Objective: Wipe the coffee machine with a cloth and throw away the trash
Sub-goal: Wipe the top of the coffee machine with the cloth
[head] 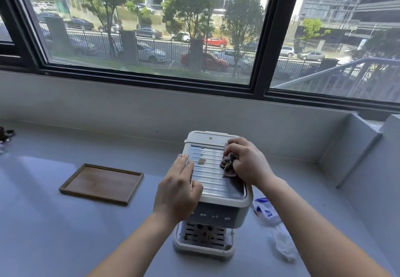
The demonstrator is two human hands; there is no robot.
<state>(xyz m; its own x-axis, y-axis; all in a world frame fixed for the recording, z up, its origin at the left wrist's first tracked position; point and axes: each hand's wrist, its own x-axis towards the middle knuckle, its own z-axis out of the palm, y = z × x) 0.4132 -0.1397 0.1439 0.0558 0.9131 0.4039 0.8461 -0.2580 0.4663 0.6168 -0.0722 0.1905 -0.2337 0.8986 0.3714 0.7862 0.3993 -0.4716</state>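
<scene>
Head view: the right hand point(246, 162) has its grip closed on a crumpled grey-brown cloth point(228, 165), pressed to the ridged metal top of the white coffee machine point(214, 190) on the pale table point(65, 233); the left hand point(177, 190) lies flat, fingers loosely curled, holding its left edge.

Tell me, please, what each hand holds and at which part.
The right hand grips a bunched cloth around its middle, pressing it on the machine top. The left hand holds no object; it steadies the machine's left top edge.
</scene>
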